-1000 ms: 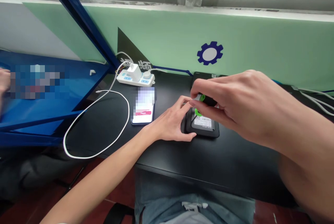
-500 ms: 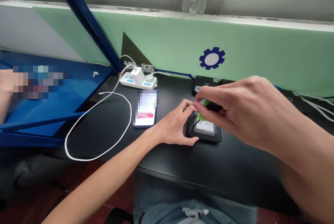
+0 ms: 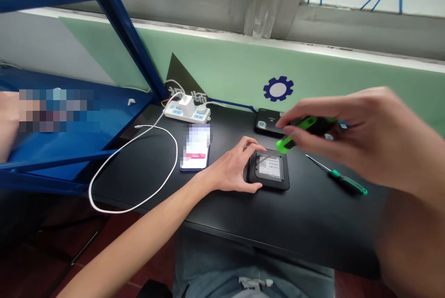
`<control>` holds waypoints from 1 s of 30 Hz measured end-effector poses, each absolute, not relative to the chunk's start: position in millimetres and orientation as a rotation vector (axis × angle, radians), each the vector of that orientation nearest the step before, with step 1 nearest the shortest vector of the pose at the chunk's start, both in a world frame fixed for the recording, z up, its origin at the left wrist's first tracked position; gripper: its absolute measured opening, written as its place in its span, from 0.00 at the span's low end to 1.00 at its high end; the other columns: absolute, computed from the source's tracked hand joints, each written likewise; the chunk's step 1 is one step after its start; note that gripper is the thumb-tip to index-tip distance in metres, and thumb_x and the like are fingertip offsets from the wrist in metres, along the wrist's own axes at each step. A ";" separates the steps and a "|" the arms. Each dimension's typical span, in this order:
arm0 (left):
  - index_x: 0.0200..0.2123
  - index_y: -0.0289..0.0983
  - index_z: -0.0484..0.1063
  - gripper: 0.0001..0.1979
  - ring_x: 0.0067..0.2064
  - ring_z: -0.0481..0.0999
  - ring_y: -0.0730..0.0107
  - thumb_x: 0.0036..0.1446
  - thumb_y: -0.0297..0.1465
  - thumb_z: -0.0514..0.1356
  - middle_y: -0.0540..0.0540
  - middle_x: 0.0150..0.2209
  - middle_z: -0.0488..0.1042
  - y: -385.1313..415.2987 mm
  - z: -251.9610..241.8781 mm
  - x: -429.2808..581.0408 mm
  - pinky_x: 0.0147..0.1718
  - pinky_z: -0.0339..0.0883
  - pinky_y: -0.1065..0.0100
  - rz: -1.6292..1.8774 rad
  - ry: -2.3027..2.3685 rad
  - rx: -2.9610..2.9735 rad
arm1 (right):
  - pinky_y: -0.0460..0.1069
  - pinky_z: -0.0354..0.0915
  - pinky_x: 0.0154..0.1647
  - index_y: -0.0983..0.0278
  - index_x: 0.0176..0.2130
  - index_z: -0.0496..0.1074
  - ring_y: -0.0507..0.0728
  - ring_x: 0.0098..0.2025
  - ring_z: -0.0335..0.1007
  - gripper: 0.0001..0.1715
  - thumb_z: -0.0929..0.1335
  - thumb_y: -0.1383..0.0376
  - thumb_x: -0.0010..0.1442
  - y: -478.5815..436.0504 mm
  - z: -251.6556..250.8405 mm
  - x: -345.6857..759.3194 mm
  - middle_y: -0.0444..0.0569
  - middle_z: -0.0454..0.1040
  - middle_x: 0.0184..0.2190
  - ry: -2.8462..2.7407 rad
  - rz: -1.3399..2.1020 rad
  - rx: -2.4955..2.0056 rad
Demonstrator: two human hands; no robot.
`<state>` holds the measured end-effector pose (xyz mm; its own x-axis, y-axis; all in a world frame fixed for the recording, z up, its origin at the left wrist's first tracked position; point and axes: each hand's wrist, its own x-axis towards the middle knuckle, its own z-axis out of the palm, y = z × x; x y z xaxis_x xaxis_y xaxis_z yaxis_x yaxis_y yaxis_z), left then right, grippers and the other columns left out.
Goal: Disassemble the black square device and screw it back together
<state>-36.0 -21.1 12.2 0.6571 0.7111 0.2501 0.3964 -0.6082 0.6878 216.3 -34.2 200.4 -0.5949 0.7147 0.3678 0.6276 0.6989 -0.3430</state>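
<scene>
My left hand [image 3: 232, 166] grips the left side of a flat black square device [image 3: 285, 182], fingers curled over its far edge and thumb at the near edge. The device lies on the black table with a printed white label [image 3: 270, 166] facing up. Between the thumb and fingers of my right hand [image 3: 351, 126] is a green and black screwdriver [image 3: 306, 126], tilted with its thin shaft reaching down-left over the label side. Whether its tip touches the device, I cannot tell. To the right lies a second screwdriver [image 3: 335, 175] with a green handle.
A phone [image 3: 195, 147] with its screen lit lies left of my left hand. Behind it are a white power strip [image 3: 187, 111] and a looped white cable [image 3: 91, 191]. Another black device [image 3: 267, 122] rests near the wall. A co-worker's hand [image 3: 9, 112] is at the blue table [image 3: 83, 149].
My right hand has moved right with the screwdriver, whose handle now leans over more. The second screwdriver has come into view. My left hand stays on the device, and the camera has tilted up slightly.
</scene>
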 end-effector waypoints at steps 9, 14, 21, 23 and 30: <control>0.74 0.42 0.66 0.42 0.69 0.79 0.38 0.64 0.48 0.76 0.31 0.71 0.67 -19.9 11.1 -36.0 0.65 0.82 0.39 0.743 0.833 2.220 | 0.52 0.55 0.24 0.56 0.36 0.84 0.53 0.27 0.61 0.11 0.76 0.53 0.62 -37.7 131.8 280.3 0.48 0.76 0.31 -1.119 0.912 -1.179; 0.64 0.42 0.78 0.16 0.74 0.76 0.47 0.81 0.38 0.59 0.35 0.74 0.71 -20.9 9.1 -30.6 0.73 0.75 0.41 1.138 1.034 2.145 | 0.52 0.53 0.24 0.52 0.44 0.85 0.55 0.28 0.44 0.15 0.71 0.48 0.71 -77.5 65.5 284.4 0.45 0.60 0.30 -1.052 1.279 -1.295; 0.36 0.42 0.69 0.12 0.43 0.82 0.60 0.74 0.30 0.66 0.49 0.37 0.79 8.1 28.2 -4.7 0.50 0.80 0.56 1.281 1.321 2.017 | 0.55 0.63 0.29 0.50 0.48 0.83 0.59 0.32 0.56 0.17 0.67 0.51 0.68 -79.9 55.0 283.6 0.48 0.60 0.33 -1.062 1.340 -1.289; 0.47 0.43 0.70 0.12 0.38 0.81 0.67 0.68 0.27 0.71 0.49 0.46 0.81 20.0 28.5 7.9 0.43 0.78 0.60 1.292 1.319 1.911 | 0.55 0.62 0.29 0.53 0.49 0.84 0.58 0.30 0.58 0.20 0.67 0.49 0.68 -66.9 60.8 280.7 0.47 0.61 0.32 -1.138 1.323 -1.301; 0.55 0.43 0.68 0.17 0.48 0.83 0.61 0.68 0.25 0.68 0.42 0.55 0.76 33.9 0.5 23.4 0.50 0.82 0.55 1.323 1.397 1.819 | 0.52 0.59 0.34 0.59 0.44 0.85 0.56 0.31 0.61 0.16 0.76 0.51 0.65 -16.7 63.9 260.3 0.44 0.67 0.28 -1.535 0.877 -1.465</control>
<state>23.4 33.9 0.5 0.0070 0.9183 0.3958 0.4448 -0.3574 0.8212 260.3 -16.7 63.9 0.0138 0.9953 0.0954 0.4238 0.0806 -0.9022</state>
